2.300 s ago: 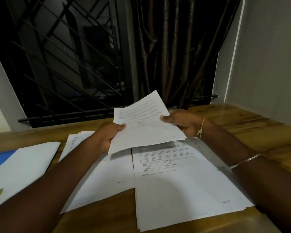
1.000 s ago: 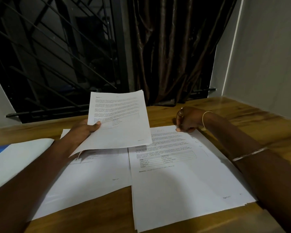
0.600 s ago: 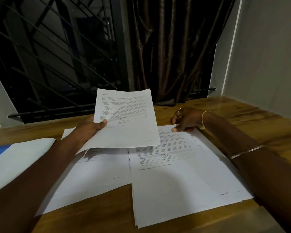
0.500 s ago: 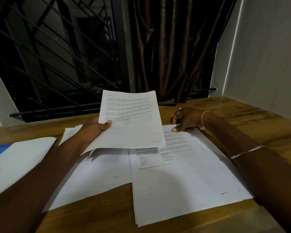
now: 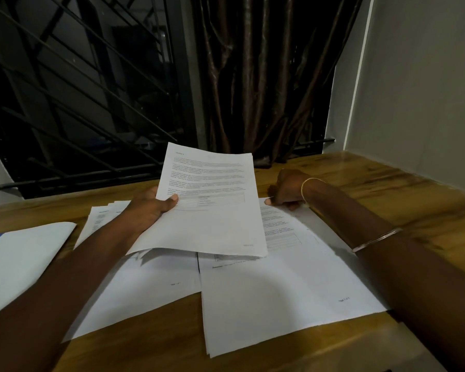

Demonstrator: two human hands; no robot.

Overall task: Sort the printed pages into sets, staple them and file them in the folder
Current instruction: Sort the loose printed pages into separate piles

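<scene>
My left hand [image 5: 151,210] holds a printed page [image 5: 212,205] by its left edge, thumb on top, raised and tilted above the table. Under it lie two stacks of printed pages: a left stack [image 5: 145,285] fanned out at its far end, and a right stack [image 5: 287,285] near the table's front edge. My right hand [image 5: 287,190] pinches the far top edge of the right stack's top sheet. A white folder [image 5: 19,259] with a blue part lies at the far left.
The wooden table [image 5: 387,200] runs to a white wall on the right. Behind it stand a dark window grille [image 5: 78,89] and a brown curtain [image 5: 261,76]. No stapler is in view.
My right hand let go of the raised page and went down to the right stack's far edge. My left hand carried the page slightly right and tilted it more upright.
</scene>
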